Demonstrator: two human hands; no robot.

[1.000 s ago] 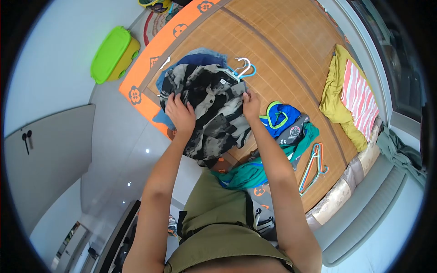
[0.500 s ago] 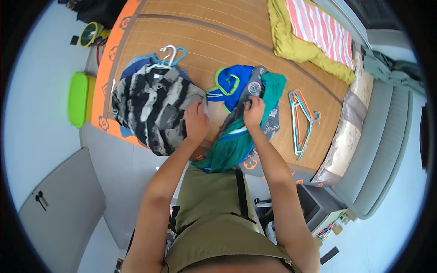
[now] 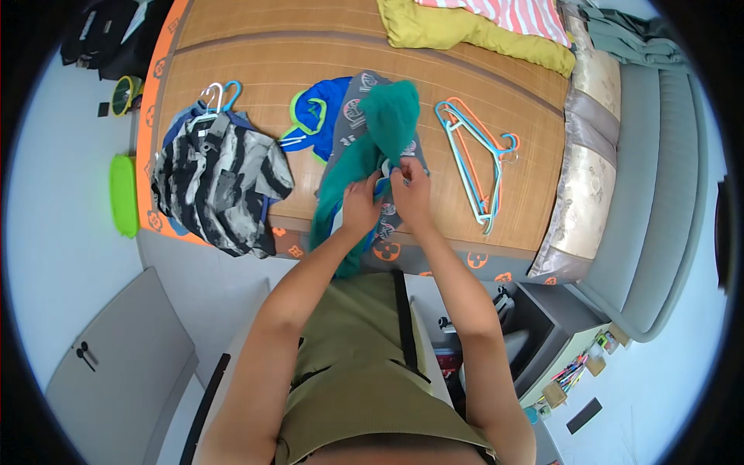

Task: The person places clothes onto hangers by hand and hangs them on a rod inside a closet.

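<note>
A green garment (image 3: pixel 393 116) with blue and white parts lies bunched over a grey printed garment (image 3: pixel 355 112) at the edge of the bed mat. My left hand (image 3: pixel 361 206) is closed on the green garment's lower part. Right beside it, my right hand (image 3: pixel 411 190) pinches the same garment near its white and blue trim. A blue garment with lime edging (image 3: pixel 318 116) lies to the left of them. Farther left, the black, grey and white patterned shirt (image 3: pixel 225 182) rests on other clothes, with white and blue hanger hooks (image 3: pixel 221 96) at its collar.
Orange and light blue hangers (image 3: pixel 479 163) lie on the mat (image 3: pixel 302 58) to the right. Mustard cloth (image 3: pixel 473 39) and pink striped cloth (image 3: pixel 504 15) are at the far side. A pillow (image 3: pixel 585 186) and grey headboard (image 3: pixel 659 178) border the right.
My hands have left the patterned shirt, moved right and taken hold of the green garment, part of which is now raised and bunched. The view has shifted right.
</note>
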